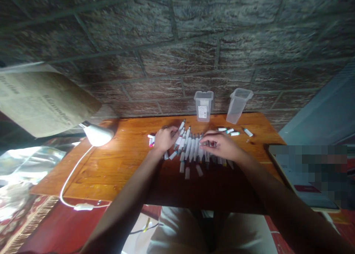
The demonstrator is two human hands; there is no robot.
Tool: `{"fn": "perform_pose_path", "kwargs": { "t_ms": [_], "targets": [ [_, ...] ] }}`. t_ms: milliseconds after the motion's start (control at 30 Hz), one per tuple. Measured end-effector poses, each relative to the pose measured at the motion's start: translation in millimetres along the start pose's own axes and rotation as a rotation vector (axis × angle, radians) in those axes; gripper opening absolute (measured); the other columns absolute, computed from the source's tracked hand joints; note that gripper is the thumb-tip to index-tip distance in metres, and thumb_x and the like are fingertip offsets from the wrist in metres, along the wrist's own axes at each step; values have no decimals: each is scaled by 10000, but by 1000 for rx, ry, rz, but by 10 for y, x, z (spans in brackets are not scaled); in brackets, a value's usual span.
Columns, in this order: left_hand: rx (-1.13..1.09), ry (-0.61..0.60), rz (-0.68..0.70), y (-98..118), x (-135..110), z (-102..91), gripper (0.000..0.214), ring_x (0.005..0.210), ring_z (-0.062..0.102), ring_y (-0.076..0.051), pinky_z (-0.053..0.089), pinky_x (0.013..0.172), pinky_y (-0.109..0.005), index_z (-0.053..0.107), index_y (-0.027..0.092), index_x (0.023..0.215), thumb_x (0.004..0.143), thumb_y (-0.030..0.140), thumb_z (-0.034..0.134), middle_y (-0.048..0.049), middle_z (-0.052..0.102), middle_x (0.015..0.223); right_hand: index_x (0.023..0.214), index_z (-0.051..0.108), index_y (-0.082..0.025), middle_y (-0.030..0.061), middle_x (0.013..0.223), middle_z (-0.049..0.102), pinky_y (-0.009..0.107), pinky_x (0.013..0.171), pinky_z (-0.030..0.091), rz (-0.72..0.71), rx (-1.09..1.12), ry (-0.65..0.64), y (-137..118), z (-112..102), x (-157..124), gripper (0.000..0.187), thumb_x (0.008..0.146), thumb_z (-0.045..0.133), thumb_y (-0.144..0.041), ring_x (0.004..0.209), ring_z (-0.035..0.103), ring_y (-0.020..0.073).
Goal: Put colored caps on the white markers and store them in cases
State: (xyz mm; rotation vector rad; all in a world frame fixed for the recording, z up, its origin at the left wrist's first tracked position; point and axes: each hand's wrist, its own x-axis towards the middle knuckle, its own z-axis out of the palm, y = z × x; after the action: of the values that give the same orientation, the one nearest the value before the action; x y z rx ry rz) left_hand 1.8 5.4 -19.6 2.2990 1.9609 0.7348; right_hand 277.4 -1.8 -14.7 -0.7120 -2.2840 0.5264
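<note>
Slim white markers (191, 150), smooth-barrelled with tapered ends, lie side by side in a ragged row mid-worktop (119, 169), between the two hands, which stand apart. The left hand (166, 138) curls beside the row's left end, fingertips at one marker; the right hand (217, 145) reaches over the other end, thumb and forefinger parted. Whether either grips anything, I cannot tell. Short cylindrical caps (235, 134) scatter around. Behind, two tapering translucent boxes (203, 115) stand near the far edge, against rough stone-block wall (194, 61). Glossy grained wood stretches leftward to the lamp (98, 134); the near edge borders the lap.
</note>
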Motion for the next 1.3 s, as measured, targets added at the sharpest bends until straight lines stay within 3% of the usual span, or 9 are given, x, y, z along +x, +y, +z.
{"fn": "perform_pose_path", "kwargs": {
  "t_ms": [133, 400, 600, 767, 1000, 1167, 1300],
  "targets": [
    [3, -28, -10, -10, 4, 2, 211, 941, 719, -242, 538, 854, -338, 750, 261, 979, 903, 364, 581, -33, 789, 1000, 911, 773, -226, 61, 997, 768, 309, 841, 513, -52, 6, -52, 24, 64, 7, 119, 904, 665, -275, 893, 709, 189],
    [4, -75, -25, -70, 20, -7, 216, 1004, 716, -255, 529, 916, -349, 756, 250, 1017, 860, 314, 622, -38, 784, 1056, 877, 786, -228, 66, 952, 779, 327, 811, 534, -55, 7, -101, 64, 61, -10, 152, 907, 646, -278, 855, 726, 197],
    [13, -113, -29, -54, 0, -98, 227, 906, 732, -263, 540, 827, -346, 771, 241, 995, 854, 344, 625, -53, 793, 979, 860, 776, -223, 58, 958, 779, 324, 825, 526, -42, -12, -123, 67, 57, -14, 162, 916, 637, -284, 860, 724, 191],
    [5, -144, -1, -73, -11, -112, 203, 787, 720, -226, 523, 756, -314, 783, 263, 863, 858, 358, 603, -30, 788, 863, 855, 774, -238, 51, 947, 779, 319, 807, 524, -48, -19, -136, 63, 64, -14, 152, 914, 636, -266, 855, 721, 190],
    [-49, -94, -13, -213, 16, -229, 259, 766, 705, -211, 518, 717, -305, 781, 241, 884, 866, 386, 567, -37, 781, 878, 833, 766, -240, 37, 941, 782, 313, 809, 512, -63, -53, -131, 23, 54, -6, 152, 911, 636, -233, 851, 718, 183],
    [-97, -58, 15, -405, 40, -358, 325, 895, 712, -234, 531, 852, -339, 772, 208, 935, 887, 439, 549, -71, 777, 959, 871, 764, -228, 43, 935, 783, 309, 794, 508, -34, -69, -96, 31, 47, -15, 118, 901, 650, -232, 837, 715, 187],
    [-163, -113, 88, -463, 34, -307, 351, 1035, 701, -233, 524, 955, -345, 742, 209, 1094, 891, 431, 562, -72, 766, 1108, 887, 768, -226, 40, 874, 771, 291, 712, 497, 18, -50, -61, 35, 43, -20, 119, 904, 657, -265, 746, 691, 171]
  ]
}}
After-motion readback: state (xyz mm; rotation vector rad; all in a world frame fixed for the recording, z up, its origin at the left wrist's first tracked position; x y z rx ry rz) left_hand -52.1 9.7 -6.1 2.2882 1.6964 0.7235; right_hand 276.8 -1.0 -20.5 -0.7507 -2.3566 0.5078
